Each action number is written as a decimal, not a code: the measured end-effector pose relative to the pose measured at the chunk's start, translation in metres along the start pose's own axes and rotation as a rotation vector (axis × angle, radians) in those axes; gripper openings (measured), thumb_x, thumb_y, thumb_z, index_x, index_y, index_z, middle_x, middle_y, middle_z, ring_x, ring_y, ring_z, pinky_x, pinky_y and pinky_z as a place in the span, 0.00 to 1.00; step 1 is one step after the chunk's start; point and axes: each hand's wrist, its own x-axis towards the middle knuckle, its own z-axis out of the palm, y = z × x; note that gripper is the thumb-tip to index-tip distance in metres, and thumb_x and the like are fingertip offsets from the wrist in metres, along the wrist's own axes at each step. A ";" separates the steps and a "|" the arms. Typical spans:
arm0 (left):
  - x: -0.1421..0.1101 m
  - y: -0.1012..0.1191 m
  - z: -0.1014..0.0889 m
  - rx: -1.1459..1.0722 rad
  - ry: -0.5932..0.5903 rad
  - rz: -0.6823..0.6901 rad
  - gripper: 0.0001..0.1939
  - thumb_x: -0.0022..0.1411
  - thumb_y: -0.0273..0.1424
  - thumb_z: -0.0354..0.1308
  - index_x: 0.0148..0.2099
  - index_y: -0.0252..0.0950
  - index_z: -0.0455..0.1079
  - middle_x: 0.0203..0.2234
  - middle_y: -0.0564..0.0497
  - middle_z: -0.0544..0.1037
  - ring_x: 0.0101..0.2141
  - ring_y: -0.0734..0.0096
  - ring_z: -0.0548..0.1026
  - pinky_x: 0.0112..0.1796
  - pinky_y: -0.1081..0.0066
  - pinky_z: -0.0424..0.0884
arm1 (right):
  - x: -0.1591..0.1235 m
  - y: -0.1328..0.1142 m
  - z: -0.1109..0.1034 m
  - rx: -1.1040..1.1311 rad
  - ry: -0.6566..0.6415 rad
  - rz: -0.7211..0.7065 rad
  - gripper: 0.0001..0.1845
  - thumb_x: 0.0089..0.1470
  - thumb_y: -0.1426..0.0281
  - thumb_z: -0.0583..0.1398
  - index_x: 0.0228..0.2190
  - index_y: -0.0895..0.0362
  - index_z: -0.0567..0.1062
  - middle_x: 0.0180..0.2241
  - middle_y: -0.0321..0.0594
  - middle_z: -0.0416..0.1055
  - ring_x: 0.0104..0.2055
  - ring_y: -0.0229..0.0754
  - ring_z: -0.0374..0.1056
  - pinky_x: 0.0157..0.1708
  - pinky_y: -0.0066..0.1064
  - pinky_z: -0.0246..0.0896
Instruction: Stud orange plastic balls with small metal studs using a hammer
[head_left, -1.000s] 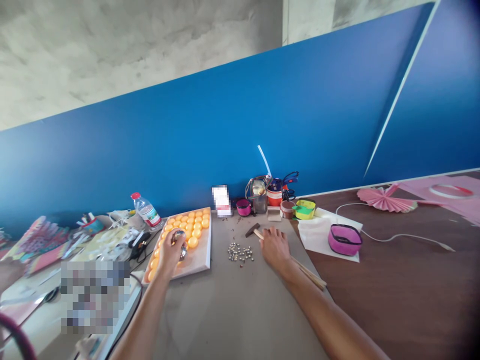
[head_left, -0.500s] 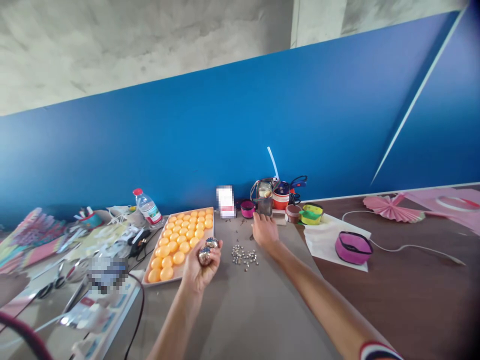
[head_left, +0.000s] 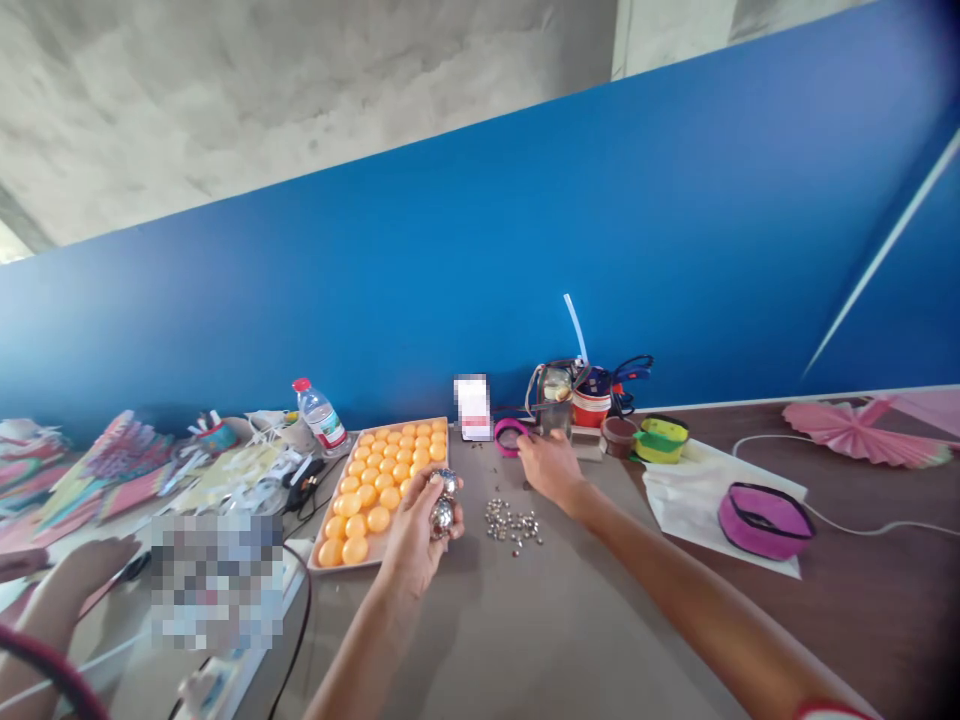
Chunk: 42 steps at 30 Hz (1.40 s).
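Grey surface [head_left: 487, 630]: small silver metal beads [head_left: 497, 522] lie loose, uncontained. Left hand [head_left: 412, 537] grasps two shiny silver balls [head_left: 442, 518], not set down. Right hand [head_left: 553, 470] is at a round magenta container [head_left: 500, 438]; grip cannot be determined.

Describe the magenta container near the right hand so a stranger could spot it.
Follow the foot of the blue partition to the upright white item. Just right of it, close by the right hand, sits a magenta container. Unlike the larger-looking magenta case on white paper farther right, it sits near the partition.
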 end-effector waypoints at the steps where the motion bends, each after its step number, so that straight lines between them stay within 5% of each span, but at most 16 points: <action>1: 0.000 0.000 0.005 0.106 0.002 0.087 0.17 0.53 0.37 0.57 0.44 0.38 0.62 0.30 0.51 0.71 0.20 0.79 0.67 0.17 0.78 0.59 | -0.016 -0.005 -0.006 0.014 -0.007 -0.059 0.12 0.56 0.73 0.47 0.34 0.59 0.70 0.33 0.47 0.73 0.36 0.42 0.67 0.42 0.36 0.44; 4: -0.003 -0.005 0.021 0.483 -0.048 0.297 0.17 0.56 0.37 0.54 0.47 0.38 0.64 0.28 0.50 0.71 0.24 0.74 0.69 0.22 0.75 0.64 | -0.064 -0.022 -0.024 0.110 -0.091 -0.187 0.08 0.55 0.71 0.51 0.31 0.58 0.69 0.30 0.43 0.73 0.33 0.41 0.67 0.41 0.34 0.46; 8: -0.014 -0.022 0.035 0.865 -0.276 0.580 0.16 0.58 0.31 0.51 0.49 0.39 0.66 0.42 0.44 0.70 0.44 0.63 0.68 0.44 0.64 0.65 | -0.110 -0.043 -0.037 0.217 -0.187 -0.246 0.06 0.52 0.70 0.54 0.31 0.57 0.71 0.30 0.41 0.73 0.33 0.43 0.67 0.39 0.33 0.49; 10: -0.018 -0.034 0.035 0.965 -0.367 0.630 0.17 0.59 0.29 0.49 0.51 0.39 0.64 0.44 0.44 0.68 0.45 0.64 0.67 0.47 0.62 0.63 | -0.120 -0.051 -0.037 0.263 -0.172 -0.288 0.08 0.51 0.71 0.54 0.34 0.56 0.71 0.34 0.42 0.73 0.36 0.44 0.67 0.39 0.33 0.49; 15: -0.024 -0.056 0.015 1.057 -0.354 0.651 0.17 0.60 0.27 0.47 0.52 0.39 0.61 0.44 0.44 0.67 0.46 0.65 0.67 0.47 0.62 0.65 | -0.127 -0.061 -0.026 0.321 -0.176 -0.282 0.09 0.51 0.73 0.52 0.31 0.56 0.72 0.31 0.41 0.74 0.34 0.42 0.67 0.39 0.35 0.49; 27: -0.031 -0.062 -0.003 1.226 -0.418 0.821 0.21 0.61 0.27 0.45 0.57 0.39 0.56 0.48 0.40 0.65 0.48 0.59 0.64 0.47 0.56 0.64 | -0.132 -0.064 0.002 0.459 0.043 -0.341 0.10 0.53 0.75 0.49 0.28 0.58 0.70 0.27 0.40 0.72 0.31 0.40 0.65 0.39 0.34 0.50; 33: -0.035 -0.058 -0.005 1.265 -0.454 0.844 0.21 0.62 0.28 0.45 0.58 0.39 0.54 0.49 0.40 0.64 0.49 0.59 0.64 0.48 0.57 0.63 | -0.130 -0.062 -0.008 0.510 -0.013 -0.365 0.11 0.53 0.75 0.50 0.28 0.57 0.72 0.29 0.39 0.73 0.33 0.40 0.66 0.40 0.33 0.50; 38: -0.039 -0.051 -0.010 1.376 -0.427 0.770 0.17 0.61 0.32 0.46 0.53 0.40 0.61 0.45 0.43 0.70 0.43 0.60 0.67 0.43 0.58 0.63 | -0.134 -0.062 -0.021 0.622 -0.184 -0.388 0.12 0.54 0.73 0.51 0.26 0.56 0.74 0.27 0.36 0.74 0.31 0.38 0.66 0.37 0.29 0.53; 42: -0.041 -0.054 -0.017 1.227 -0.440 0.731 0.15 0.61 0.31 0.46 0.50 0.39 0.62 0.42 0.43 0.71 0.42 0.61 0.67 0.43 0.58 0.63 | -0.136 -0.063 -0.024 0.680 -0.217 -0.345 0.12 0.54 0.73 0.51 0.26 0.56 0.74 0.25 0.35 0.73 0.29 0.37 0.65 0.34 0.26 0.53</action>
